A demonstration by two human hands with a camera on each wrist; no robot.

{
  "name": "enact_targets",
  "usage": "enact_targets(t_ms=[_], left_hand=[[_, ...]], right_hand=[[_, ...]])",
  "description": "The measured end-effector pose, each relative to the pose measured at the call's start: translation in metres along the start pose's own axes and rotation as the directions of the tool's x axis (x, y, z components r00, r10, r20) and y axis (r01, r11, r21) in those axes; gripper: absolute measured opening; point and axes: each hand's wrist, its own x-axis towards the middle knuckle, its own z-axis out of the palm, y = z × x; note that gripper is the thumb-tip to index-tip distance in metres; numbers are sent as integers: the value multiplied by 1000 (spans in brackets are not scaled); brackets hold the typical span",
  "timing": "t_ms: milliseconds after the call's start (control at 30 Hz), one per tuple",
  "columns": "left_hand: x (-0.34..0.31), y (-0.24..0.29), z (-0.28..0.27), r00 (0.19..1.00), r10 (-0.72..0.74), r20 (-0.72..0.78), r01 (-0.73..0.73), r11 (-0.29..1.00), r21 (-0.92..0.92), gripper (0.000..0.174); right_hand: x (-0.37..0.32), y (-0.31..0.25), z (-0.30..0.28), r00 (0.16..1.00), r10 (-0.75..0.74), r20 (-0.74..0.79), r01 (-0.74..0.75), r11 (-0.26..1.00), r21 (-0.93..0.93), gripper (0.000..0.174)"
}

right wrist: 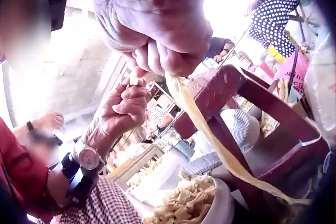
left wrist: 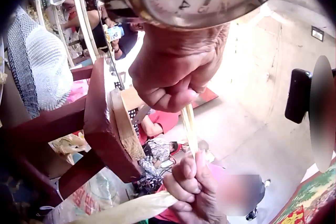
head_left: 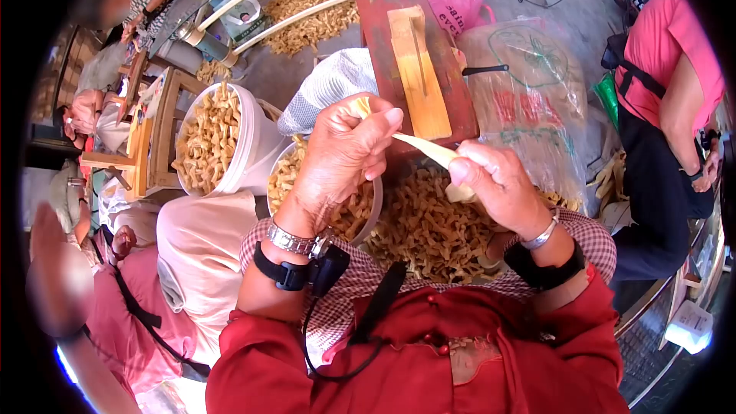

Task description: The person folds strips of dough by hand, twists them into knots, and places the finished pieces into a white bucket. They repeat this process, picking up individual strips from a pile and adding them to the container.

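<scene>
A pale yellow, pliable strip [head_left: 426, 149] runs taut between my two hands over my lap. My left hand [head_left: 341, 146] pinches one end between thumb and fingers. My right hand [head_left: 497, 184] grips it a short way along, fingers curled. From the right hand a long tail of the strip [right wrist: 226, 161] hangs down in the right wrist view. Below the hands lies a heap of small knotted yellowish-brown pieces [head_left: 429, 222]. A white tub [head_left: 377, 211] of similar pieces stands under the left hand, partly hidden by it.
Ahead is a dark red bench [head_left: 376, 11] bearing a yellow wooden block [head_left: 422, 77] and a black-handled tool [head_left: 487, 70]. A white bucket [head_left: 257, 134] of pieces stands left, a clear plastic bag [head_left: 521, 84] right. Other people sit on both sides.
</scene>
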Motion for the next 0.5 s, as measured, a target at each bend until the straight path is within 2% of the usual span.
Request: enact_targets(t_ms=[67, 167, 267, 367, 400, 467, 500], left_hand=[[7, 6, 4, 999, 44, -30, -44, 999, 28, 12], [24, 19, 10, 992, 114, -49, -108, 989, 100, 15], [45, 26, 13, 987, 156, -46, -151, 985, 84, 16], [59, 27, 11, 978, 197, -70, -181, 966, 182, 17], [65, 25, 8, 977, 198, -78, -182, 968, 173, 18], [77, 8, 0, 969, 221, -107, -181, 937, 298, 20], [80, 1, -2, 965, 234, -117, -179, 916, 358, 20]], right_hand=[[11, -7, -11, 998, -46, -37, 45, 999, -25, 29], [38, -4, -31, 988, -126, -86, 101, 964, -245, 28], [65, -2, -44, 957, -239, -167, 130, 863, -489, 26], [79, 7, -43, 922, -328, -206, 122, 750, -650, 21], [83, 14, -41, 920, -335, -203, 109, 717, -688, 20], [87, 32, -36, 918, -343, -197, 78, 646, -760, 18], [84, 38, -32, 941, -290, -174, 59, 647, -760, 17]])
